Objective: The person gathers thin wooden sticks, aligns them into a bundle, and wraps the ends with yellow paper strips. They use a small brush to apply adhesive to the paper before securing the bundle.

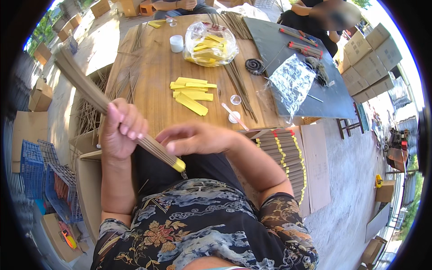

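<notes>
My left hand (pixel 120 130) is closed around a long bundle of thin brown incense sticks (pixel 83 83), which slants from the upper left down toward my lap. A yellow paper band (pixel 179 165) wraps its lower end. My right hand (pixel 193 137) is beside the lower part of the bundle, fingers curved and apart; whether the fingertips touch the sticks cannot be made out. On the wooden table (pixel 153 76) ahead lie several yellow paper strips (pixel 191 92). Right of them are a small white pot (pixel 234 117) with a pale pink spatula (pixel 228 110) across it and a clear round lid (pixel 235 100).
A clear bag of yellow strips (pixel 210 45) and a white cup (pixel 176 43) stand farther back. Banded bundles (pixel 281 157) lie stacked low on my right. Crumpled plastic film (pixel 292 85) covers part of the dark board (pixel 333 99). Two people sit across the table.
</notes>
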A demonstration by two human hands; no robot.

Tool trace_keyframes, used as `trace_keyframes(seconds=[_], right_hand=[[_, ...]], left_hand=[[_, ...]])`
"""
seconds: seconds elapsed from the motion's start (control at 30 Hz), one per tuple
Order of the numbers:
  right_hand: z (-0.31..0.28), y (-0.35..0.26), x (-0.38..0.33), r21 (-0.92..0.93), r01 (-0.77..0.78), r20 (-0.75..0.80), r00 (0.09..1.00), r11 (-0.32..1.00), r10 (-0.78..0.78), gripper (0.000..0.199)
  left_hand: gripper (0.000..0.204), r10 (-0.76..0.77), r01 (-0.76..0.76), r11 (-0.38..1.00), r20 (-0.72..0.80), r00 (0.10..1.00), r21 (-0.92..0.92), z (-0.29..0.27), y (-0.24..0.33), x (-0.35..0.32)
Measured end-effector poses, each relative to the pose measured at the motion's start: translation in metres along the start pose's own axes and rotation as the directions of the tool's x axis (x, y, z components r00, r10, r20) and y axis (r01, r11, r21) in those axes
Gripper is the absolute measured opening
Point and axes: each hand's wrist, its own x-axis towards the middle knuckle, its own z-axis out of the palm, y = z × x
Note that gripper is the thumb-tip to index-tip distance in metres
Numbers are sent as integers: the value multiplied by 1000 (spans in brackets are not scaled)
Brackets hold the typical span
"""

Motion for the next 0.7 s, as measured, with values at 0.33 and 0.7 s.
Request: trace_keyframes(seconds=[0.33,0.7], right_hand=[[-235,-18,-120,-212,-387,-924,379,897,-55,15],[-358,0,-38,-441,-895,-893,445,70,70,72]], left_hand=[[30,65,-51,995,-180,981,80,-51,30,-17],[28,53,-20,987,-207,977,158,-69,18,0]])
